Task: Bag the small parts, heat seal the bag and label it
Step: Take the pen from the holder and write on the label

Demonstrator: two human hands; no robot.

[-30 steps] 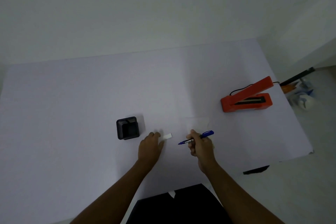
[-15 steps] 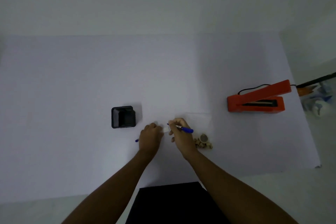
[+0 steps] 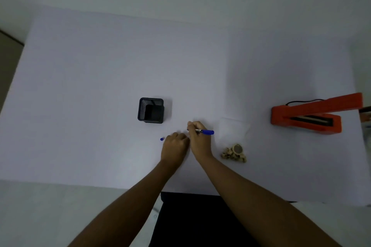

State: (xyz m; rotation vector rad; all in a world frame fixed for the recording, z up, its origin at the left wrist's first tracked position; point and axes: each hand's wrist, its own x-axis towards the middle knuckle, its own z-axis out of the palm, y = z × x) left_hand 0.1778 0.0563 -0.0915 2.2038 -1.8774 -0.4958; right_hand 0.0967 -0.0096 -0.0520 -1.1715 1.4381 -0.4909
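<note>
My right hand [image 3: 198,139] grips a blue pen [image 3: 204,131], its tip pointing left toward the spot between my hands. My left hand [image 3: 174,148] rests curled on the table right beside it; the small white label seen earlier is hidden under the hands. A blue pen cap [image 3: 161,139] pokes out at the left of my left hand. A pile of small tan parts [image 3: 233,153] lies to the right of my right hand. A clear bag [image 3: 233,128] lies flat just behind the pile, barely visible. The orange heat sealer [image 3: 309,114] stands with its jaw raised at the far right.
A black mesh pen holder [image 3: 151,110] stands behind and left of my hands. The white table [image 3: 100,86] stretches wide to the left and back. The sealer's black cord [image 3: 301,102] runs behind it. The table's near edge is just below my forearms.
My right hand turned the pen and brought it in against my left hand, over the white label. The camera view shifted, and the pile of parts came into view.
</note>
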